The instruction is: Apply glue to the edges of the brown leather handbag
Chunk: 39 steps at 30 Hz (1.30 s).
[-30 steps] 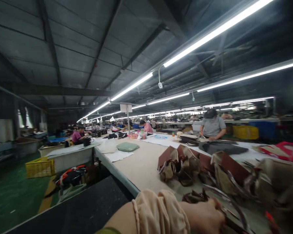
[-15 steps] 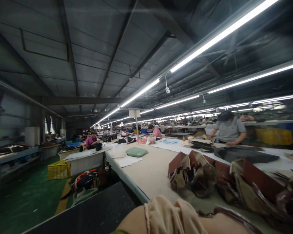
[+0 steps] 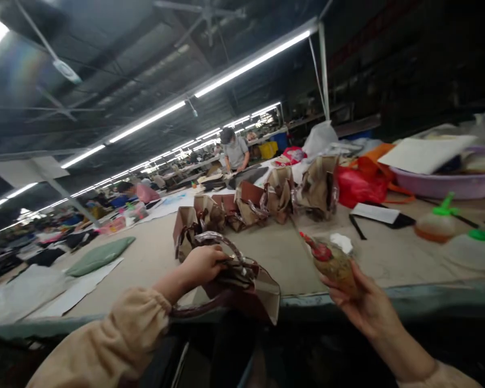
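Handbag of brown leather with wrapped, glossy handles [image 3: 242,283] sits at the near edge of the long beige worktable [image 3: 275,253], its lower part hanging over that edge toward me. My left hand [image 3: 202,265] is closed over its top by the handles, fingers curled down on the left side of the bag. My right hand [image 3: 358,302] is partly open, palm up, and pinches a small crinkled clear packet with a red end [image 3: 329,261], which points up and away to the left. The packet lies to the right of the bag, near but apart from it; the bag's long axis runs left to right along the table edge, so the packet's red tip faces the bag's open right side. The left hand is the nearer to the bag, being on it. Farther off stands a row of like brown bags [image 3: 250,207]; a red plastic bag [image 3: 358,186] and two squeeze bottles with green caps [image 3: 455,234] lie to the right.
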Available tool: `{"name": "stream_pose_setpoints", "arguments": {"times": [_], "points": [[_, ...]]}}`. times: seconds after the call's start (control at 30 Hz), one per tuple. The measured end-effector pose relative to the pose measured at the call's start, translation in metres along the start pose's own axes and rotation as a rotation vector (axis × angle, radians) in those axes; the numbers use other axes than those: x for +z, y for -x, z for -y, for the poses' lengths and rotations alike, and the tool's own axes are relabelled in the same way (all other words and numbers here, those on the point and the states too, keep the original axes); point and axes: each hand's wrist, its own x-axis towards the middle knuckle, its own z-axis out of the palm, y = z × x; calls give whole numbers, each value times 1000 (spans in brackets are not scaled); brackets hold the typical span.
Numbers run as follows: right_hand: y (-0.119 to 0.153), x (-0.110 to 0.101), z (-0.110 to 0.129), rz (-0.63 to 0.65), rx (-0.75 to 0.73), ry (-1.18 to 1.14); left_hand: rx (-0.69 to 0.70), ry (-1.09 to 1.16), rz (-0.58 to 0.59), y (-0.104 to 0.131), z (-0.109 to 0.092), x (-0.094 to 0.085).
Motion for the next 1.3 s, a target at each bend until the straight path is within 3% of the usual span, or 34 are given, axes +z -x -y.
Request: {"name": "stream_pose_setpoints", "arguments": {"times": [0.07,0.13,0.2,0.27,0.37,0.5,0.6,0.7,0.87,1.03,1.3], "points": [[-2,-10,-2,-76,39,34,-151,204,-160,-1,7,3],[3,-23,-4,-81,66,113,-399,385,-228,4,10,6],[12,-39,-8,-32,36,292,-611,481,-191,11,9,8],[21,-52,-13,6,-32,531,-694,454,-111,18,7,8],[31,-62,-19,54,-176,863,-570,152,11,26,2,-2],[29,-60,-24,58,-270,1034,-34,-465,256,27,-4,-22],[22,-55,-26,99,-349,1077,163,-697,325,27,-1,-24],[20,-50,-29,200,-429,1114,203,-764,318,36,10,-16],[21,-47,-36,282,-445,1146,233,-808,252,72,24,-11],[22,-41,-44,362,-402,1165,200,-719,305,96,11,-12],[25,-25,-59,481,-345,1147,191,-693,325,97,-1,-14]]}}
